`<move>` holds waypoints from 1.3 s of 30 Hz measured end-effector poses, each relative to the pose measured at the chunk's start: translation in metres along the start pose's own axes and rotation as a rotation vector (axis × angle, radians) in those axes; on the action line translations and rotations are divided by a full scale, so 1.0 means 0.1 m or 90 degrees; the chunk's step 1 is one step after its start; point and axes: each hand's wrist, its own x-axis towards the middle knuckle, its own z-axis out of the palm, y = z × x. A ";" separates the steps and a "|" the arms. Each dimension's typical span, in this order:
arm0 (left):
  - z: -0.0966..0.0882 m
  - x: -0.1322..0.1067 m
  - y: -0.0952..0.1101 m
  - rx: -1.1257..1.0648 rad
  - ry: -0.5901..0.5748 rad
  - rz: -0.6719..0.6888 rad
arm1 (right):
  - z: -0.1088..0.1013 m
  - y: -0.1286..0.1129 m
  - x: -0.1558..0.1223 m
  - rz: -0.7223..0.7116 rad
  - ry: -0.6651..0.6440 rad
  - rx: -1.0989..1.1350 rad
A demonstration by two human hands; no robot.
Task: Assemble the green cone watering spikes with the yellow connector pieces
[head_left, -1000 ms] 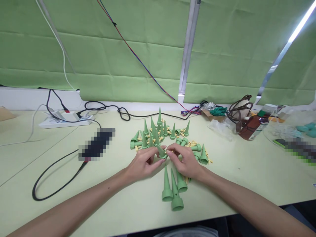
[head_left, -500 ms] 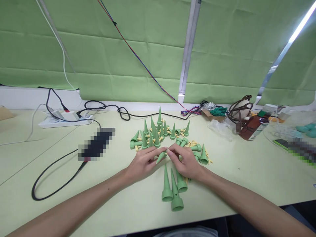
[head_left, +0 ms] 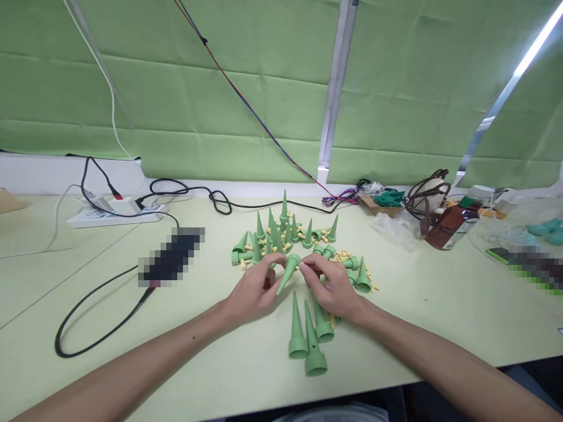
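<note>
My left hand [head_left: 255,290] pinches a green plastic cone [head_left: 288,271], its wide end up and its tip pointing down toward me. My right hand [head_left: 333,287] is closed in a pinch right at the cone's wide end; what its fingertips hold is too small to make out. Behind both hands lies a pile of green cones [head_left: 281,234] mixed with small yellow pieces [head_left: 347,255]. Three green cones [head_left: 308,334] lie side by side on the pale green table [head_left: 417,305], just in front of my hands.
A black cable [head_left: 97,313] loops across the left of the table to a blurred dark device [head_left: 171,258]. A white power strip [head_left: 114,212] sits at the back left. Bags, a brown strap [head_left: 426,196] and clutter fill the back right. Green fabric hangs behind.
The cone in my left hand has turned from lying nearly flat to standing steeper, wide end raised. Both hands have lifted slightly toward the pile.
</note>
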 end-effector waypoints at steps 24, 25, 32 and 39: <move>-0.08 0.10 0.03 -0.071 -0.080 0.026 | -0.01 -0.05 -0.01 -0.031 -0.016 0.056; -0.09 0.11 0.03 -0.072 -0.083 0.023 | -0.01 -0.05 -0.01 -0.027 -0.021 0.060; -0.11 0.10 0.03 -0.073 -0.101 0.016 | 0.00 0.00 -0.01 0.003 -0.041 0.075; -0.10 0.11 0.00 -0.058 -0.096 0.001 | 0.00 0.01 -0.03 0.025 -0.063 0.080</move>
